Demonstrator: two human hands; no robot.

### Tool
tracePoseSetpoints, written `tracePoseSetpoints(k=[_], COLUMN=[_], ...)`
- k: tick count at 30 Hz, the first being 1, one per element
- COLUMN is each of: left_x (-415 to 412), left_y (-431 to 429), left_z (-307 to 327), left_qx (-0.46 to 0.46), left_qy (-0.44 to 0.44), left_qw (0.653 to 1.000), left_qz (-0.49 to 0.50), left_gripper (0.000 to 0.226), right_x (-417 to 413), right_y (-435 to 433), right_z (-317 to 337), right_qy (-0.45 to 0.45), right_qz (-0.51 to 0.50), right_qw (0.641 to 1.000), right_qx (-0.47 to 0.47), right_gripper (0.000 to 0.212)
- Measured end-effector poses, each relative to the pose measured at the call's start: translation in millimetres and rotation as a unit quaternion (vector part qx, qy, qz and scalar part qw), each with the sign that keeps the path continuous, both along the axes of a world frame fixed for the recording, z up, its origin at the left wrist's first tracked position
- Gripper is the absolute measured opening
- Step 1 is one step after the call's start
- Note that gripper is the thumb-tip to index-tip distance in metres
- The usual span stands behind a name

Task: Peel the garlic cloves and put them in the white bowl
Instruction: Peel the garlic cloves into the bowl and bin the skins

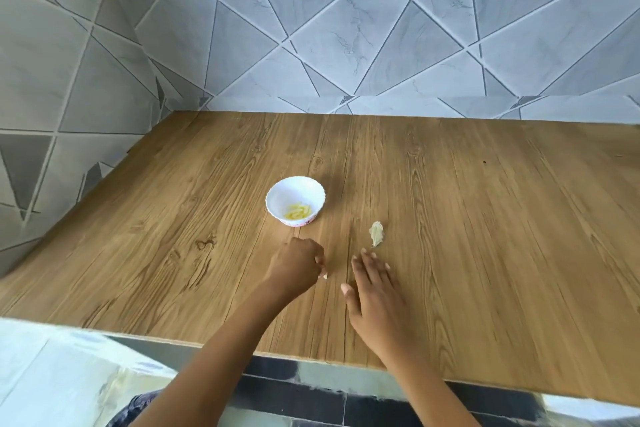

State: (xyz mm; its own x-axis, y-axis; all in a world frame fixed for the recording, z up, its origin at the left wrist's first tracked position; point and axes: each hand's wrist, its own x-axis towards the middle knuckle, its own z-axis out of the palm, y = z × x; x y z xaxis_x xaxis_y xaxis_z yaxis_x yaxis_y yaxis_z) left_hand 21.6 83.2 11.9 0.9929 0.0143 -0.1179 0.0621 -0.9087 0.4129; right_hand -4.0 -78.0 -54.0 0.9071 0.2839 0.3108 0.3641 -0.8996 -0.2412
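A small white bowl (295, 200) stands on the wooden table (485, 236), with several peeled yellowish garlic cloves (298, 212) inside it. Just in front of the bowl, my left hand (297, 265) is curled with its fingertips pinched on a small white bit of garlic (325, 276) that pokes out at the right of the fingers. My right hand (372, 291) lies flat on the table with its fingers spread, holding nothing. A pale piece of garlic skin (376, 233) lies on the table beyond my right fingertips.
Grey tiled walls (311, 45) close the table in at the back and on the left. The table's front edge (311, 355) runs below my forearms, with dark floor tiles under it.
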Motion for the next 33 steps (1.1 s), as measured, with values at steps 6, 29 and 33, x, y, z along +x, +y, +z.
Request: tracePoseSetpoints(k=[6,29,33], left_x=[-14,-40,-45], left_y=[-8,-6,-6], left_z=[-8,-9,-1], left_qx=[0.029,-0.268,-0.388], left_qy=[-0.056,-0.090,-0.025], left_qw=[0.997,0.949,0.912], left_qz=[0.037,0.142,0.132], left_gripper=[0.014,0.006,0.010], right_x=[-2,13,20], right_y=[1,-2,3], right_z=[3,21,29], right_qy=[0.033,0.193,0.285], right_qz=[0.003,0.131,0.115], right_qw=[0.999,0.926,0.871], right_qx=[0.007,0.297,0.383], right_gripper=[0.071,0.025,0.015])
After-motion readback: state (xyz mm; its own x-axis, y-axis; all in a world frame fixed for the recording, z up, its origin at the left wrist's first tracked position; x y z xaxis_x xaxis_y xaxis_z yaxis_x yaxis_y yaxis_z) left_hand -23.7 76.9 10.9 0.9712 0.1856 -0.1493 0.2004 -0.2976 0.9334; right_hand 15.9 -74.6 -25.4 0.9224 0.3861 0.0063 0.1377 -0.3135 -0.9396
